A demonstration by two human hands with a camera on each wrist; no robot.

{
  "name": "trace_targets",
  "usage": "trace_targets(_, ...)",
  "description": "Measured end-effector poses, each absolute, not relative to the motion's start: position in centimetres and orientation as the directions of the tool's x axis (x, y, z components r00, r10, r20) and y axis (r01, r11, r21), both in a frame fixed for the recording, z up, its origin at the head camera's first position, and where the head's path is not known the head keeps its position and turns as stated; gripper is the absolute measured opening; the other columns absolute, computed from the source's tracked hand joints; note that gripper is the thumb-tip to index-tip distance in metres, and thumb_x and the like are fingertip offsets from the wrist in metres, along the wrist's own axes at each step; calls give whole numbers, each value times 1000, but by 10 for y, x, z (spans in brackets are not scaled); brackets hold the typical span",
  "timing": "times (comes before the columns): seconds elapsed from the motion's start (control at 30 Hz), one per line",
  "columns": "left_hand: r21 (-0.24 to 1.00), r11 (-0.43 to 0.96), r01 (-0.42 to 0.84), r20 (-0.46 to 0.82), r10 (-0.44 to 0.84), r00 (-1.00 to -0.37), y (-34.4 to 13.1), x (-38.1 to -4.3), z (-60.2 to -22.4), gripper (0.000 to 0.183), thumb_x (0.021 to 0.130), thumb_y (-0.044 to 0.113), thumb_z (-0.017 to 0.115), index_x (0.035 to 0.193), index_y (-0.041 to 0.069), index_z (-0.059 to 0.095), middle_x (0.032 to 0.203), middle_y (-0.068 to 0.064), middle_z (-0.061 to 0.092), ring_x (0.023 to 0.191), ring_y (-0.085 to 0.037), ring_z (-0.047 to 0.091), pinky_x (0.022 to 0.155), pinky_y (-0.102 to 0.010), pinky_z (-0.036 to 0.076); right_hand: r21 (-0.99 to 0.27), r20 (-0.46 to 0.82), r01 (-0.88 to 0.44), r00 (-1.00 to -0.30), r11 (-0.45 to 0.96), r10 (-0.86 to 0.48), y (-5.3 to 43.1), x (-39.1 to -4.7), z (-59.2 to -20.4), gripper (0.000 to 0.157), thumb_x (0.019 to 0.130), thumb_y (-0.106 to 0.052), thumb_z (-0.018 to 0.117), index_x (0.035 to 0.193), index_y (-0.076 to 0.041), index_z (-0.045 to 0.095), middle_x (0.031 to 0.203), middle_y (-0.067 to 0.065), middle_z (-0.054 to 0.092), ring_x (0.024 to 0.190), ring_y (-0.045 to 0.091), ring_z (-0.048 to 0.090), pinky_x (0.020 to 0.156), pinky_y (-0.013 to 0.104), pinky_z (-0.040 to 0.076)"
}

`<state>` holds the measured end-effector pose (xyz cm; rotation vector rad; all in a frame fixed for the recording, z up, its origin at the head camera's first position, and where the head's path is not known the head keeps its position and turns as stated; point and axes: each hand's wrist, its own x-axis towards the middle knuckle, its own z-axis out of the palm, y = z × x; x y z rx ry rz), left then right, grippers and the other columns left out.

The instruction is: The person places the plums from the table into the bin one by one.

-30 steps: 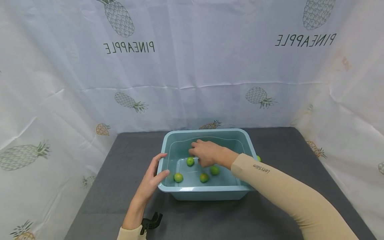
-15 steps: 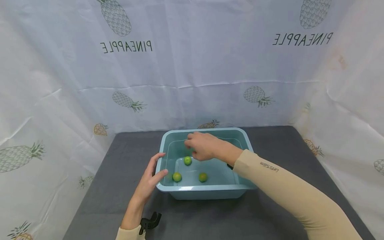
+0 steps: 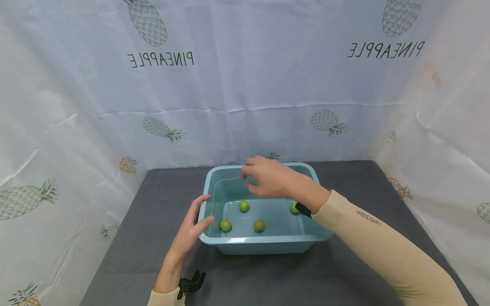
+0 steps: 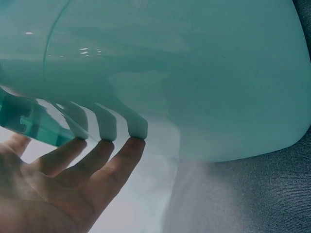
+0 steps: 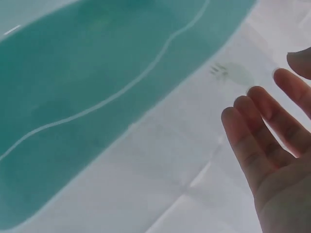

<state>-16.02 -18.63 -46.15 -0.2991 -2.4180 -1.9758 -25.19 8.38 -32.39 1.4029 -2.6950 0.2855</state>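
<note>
My left hand [image 3: 191, 223] grips the left rim of a blue-green plastic basin [image 3: 260, 240], thumb and index finger over the edge. The left wrist view has the fingertips [image 4: 137, 144] pressed against the basin's smooth outer wall. Above the basin's back half hovers my right hand [image 3: 269, 176], fingers loosely bent. Nothing lies between its fingers [image 5: 243, 145] in the right wrist view. Several green limes rest on the basin floor: a front-left lime [image 3: 226, 225], a front-middle lime [image 3: 258, 225], a back lime [image 3: 244, 206], and a right lime [image 3: 294, 208] partly hidden by the wrist strap.
The basin stands on a dark grey tabletop [image 3: 153, 238]. A white cloth [image 3: 229, 85] printed with pineapples hangs behind and along both sides. My right forearm [image 3: 383, 238] crosses the basin's right rim.
My right hand has lifted and moved right, its fingers loosening. A lime now shows farther right in the basin, and the back lime has shifted slightly. The left hand stays at the rim.
</note>
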Motion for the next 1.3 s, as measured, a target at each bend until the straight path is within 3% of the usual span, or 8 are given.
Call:
trace_targets(0.4, 969, 199, 147, 121, 140, -983, -186, -161, -462, 55, 101, 14, 57, 151, 18, 36, 163, -18, 23, 139, -44, 35, 99, -59, 39, -268, 280, -783, -621, 561, -733, 107, -240, -296, 15, 94, -12, 68, 109, -11, 71, 110, 2, 65, 94, 20, 62, 78, 36, 51)
trace_targets(0.63, 971, 194, 137, 111, 140, -984, -186, -160, -460, 56, 101, 19, 59, 151, 18, 36, 163, -17, 22, 141, -43, 33, 100, -59, 38, -392, 439, -797, -601, 459, -668, 128, -237, -284, 11, 94, -7, 68, 104, -10, 70, 102, -2, 65, 94, 19, 62, 86, 36, 50)
trace_targets(0.93, 972, 190, 135, 110, 137, -984, -185, -161, -460, 56, 101, 19, 59, 151, 19, 36, 164, -17, 22, 141, -42, 33, 101, -59, 37, -386, 567, -816, -577, 429, -588, 158, -232, -289, 16, 91, 0, 69, 104, -10, 70, 102, -1, 67, 93, 14, 61, 85, 37, 50)
trace_targets(1.1, 971, 193, 142, 117, 136, -984, -185, -161, -460, 55, 101, 15, 58, 151, 18, 36, 163, -18, 23, 141, -44, 33, 101, -60, 37, -384, 591, -793, -605, 473, -533, 178, -230, -295, 16, 90, 0, 70, 103, -10, 70, 102, -1, 68, 93, 12, 63, 85, 32, 50)
trace_targets(1.3, 970, 193, 151, 125, 138, -983, -186, -160, -460, 55, 101, 15, 58, 151, 17, 36, 163, -18, 23, 141, -45, 33, 101, -60, 36, -408, 595, -734, -665, 542, -452, 199, -230, -306, 16, 91, 1, 70, 104, -8, 71, 102, 2, 68, 91, 16, 65, 83, 38, 52)
